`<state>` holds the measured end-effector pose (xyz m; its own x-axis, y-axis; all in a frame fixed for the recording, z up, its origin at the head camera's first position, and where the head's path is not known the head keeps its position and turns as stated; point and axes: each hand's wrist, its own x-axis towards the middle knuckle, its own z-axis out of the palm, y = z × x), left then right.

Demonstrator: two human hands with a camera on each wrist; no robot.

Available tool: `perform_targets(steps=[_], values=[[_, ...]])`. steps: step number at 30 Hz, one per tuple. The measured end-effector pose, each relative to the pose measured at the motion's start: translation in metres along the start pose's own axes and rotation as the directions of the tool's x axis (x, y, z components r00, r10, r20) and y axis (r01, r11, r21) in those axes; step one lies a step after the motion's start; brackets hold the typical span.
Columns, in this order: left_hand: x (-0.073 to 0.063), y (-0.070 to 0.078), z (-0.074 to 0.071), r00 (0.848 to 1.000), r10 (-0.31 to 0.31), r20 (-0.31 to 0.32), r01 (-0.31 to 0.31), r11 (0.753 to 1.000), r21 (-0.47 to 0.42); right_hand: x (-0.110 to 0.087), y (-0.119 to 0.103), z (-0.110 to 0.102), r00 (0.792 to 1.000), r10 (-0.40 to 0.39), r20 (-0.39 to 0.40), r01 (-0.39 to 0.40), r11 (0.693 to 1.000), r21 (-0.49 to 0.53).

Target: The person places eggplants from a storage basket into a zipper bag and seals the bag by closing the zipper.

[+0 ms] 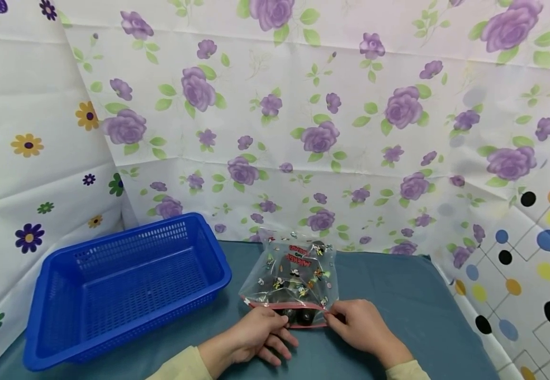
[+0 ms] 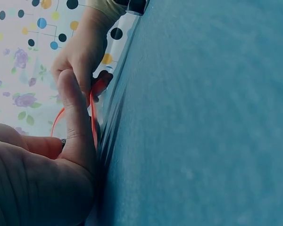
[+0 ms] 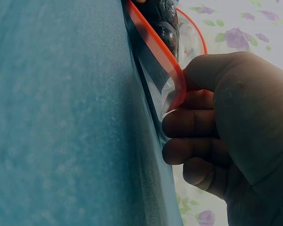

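A clear zip bag (image 1: 299, 274) with cartoon prints and a red zip edge lies on the table, its mouth toward me. Dark, shiny rounded things (image 1: 306, 315) show inside the opening. My left hand (image 1: 253, 335) is at the left part of the mouth, thumb and forefinger pinched at the red edge beside the dark things, the other fingers stretched out. At the right corner, my right hand (image 1: 358, 324) pinches the red zip edge (image 3: 170, 66) between thumb and forefinger, its other fingers curled. In the left wrist view, a straight finger (image 2: 75, 117) partly covers the opening.
A blue plastic basket (image 1: 223, 272) with perforated sides stands to the left of the bag. A blue-green cloth (image 1: 398, 285) covers the table. Floral sheets (image 1: 275, 132) hang behind and to the left, and a dotted sheet (image 1: 541, 274) hangs at the right.
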<state>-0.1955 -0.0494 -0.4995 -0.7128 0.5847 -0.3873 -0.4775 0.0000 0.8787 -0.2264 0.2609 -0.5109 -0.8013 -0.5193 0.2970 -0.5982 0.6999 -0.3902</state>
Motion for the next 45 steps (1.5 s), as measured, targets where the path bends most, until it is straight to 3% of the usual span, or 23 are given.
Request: perform_targets(steps=[19, 32, 41, 45], values=[[0.005, -0.007, 0.000, 0.998, 0.005, -0.055, -0.007, 0.999, -0.049, 0.001, -0.003, 0.000, 1.000, -0.005, 0.007, 0.005, 1.000, -0.006], [0.008, -0.009, -0.005, 1.000, 0.010, -0.011, -0.012, 0.989, -0.149, 0.000, -0.003, 0.001, 1.000, 0.000, 0.009, 0.000, 1.000, 0.002], [0.000, -0.002, -0.013, 0.995, -0.035, 0.089, 0.038, 0.999, -0.039, 0.001, -0.002, 0.000, 1.000, 0.001, 0.006, -0.001, 1.000, -0.006], [-0.011, 0.004, -0.018, 0.991, -0.016, 0.131, 0.006, 0.997, 0.082, 0.001, -0.002, 0.000, 1.000, -0.005, 0.002, 0.005, 1.000, -0.001]])
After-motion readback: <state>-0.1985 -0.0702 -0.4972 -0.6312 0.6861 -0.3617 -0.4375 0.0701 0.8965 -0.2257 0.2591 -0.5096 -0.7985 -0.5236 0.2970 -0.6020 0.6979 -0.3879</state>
